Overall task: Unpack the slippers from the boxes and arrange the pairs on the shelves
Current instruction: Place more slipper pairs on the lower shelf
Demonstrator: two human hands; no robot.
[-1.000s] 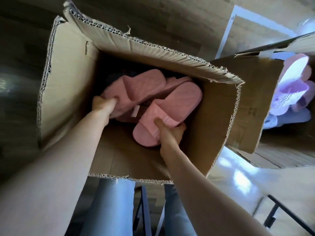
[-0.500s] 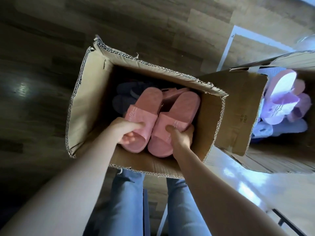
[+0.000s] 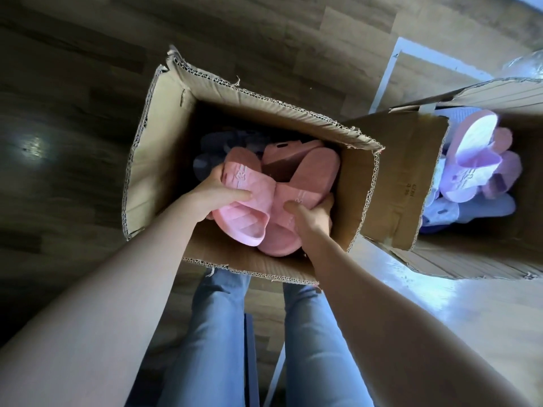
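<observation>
- Head view, left hand (image 3: 219, 195): grips the left pink slipper (image 3: 249, 218) across its strap, thumb on top, fingers curled round the outer edge.
- Right hand (image 3: 313, 220): grips the right pink slipper (image 3: 318, 168) the same way, thumb pressed on the strap, fingers wrapped under the outer side.
- Position: both slippers are inside the open cardboard box (image 3: 164, 160), directly in front of the person, between its side walls.
- Long axes: each slipper runs away from the person, toe end near, heel end far. The toes meet and the left one overlaps the right. The heels spread apart, forming a V.
- Governing relation: each hand is already on its own slipper, so neither hand is nearer. The clear way out is probably straight up through the box mouth.
- Remaining contents: another pink slipper (image 3: 289, 152) lies just behind the held pair, and dark grey-blue slippers (image 3: 219, 145) lie deeper at the far left.
- Second box (image 3: 390, 177): stands to the right, touching the first, and holds purple slippers (image 3: 473, 168).
- Writing: an embossed mark shows on the left slipper's strap and another on a purple strap. Small dark print sits on the second box's flap. None of it is legible.
- No shelves are in view.
</observation>
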